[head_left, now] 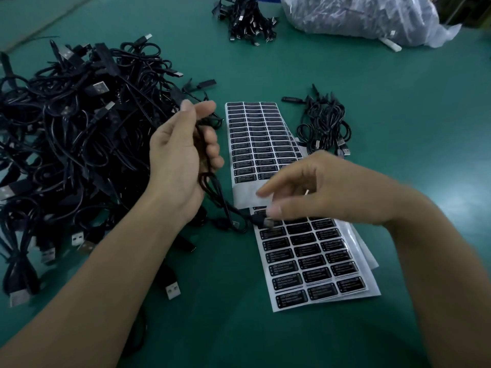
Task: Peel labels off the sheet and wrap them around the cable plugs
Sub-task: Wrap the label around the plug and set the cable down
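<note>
A white sheet of black labels [256, 134] lies in the middle of the green table, and a second label sheet [313, 261] lies nearer me, overlapping it. My left hand [183, 155] is raised beside the far sheet, closed around a thin black cable [212, 187] that loops down onto the table. My right hand [313, 192] hovers over the seam between the sheets. Its thumb and a finger pinch the cable's plug [261, 220] at the near sheet's top edge, while the index finger points left.
A big tangle of black USB cables [66, 144] fills the left side. A small bundle of cables [325, 126] lies right of the sheets. Another bundle [245, 19] and a clear plastic bag of cables [361, 17] sit at the far edge.
</note>
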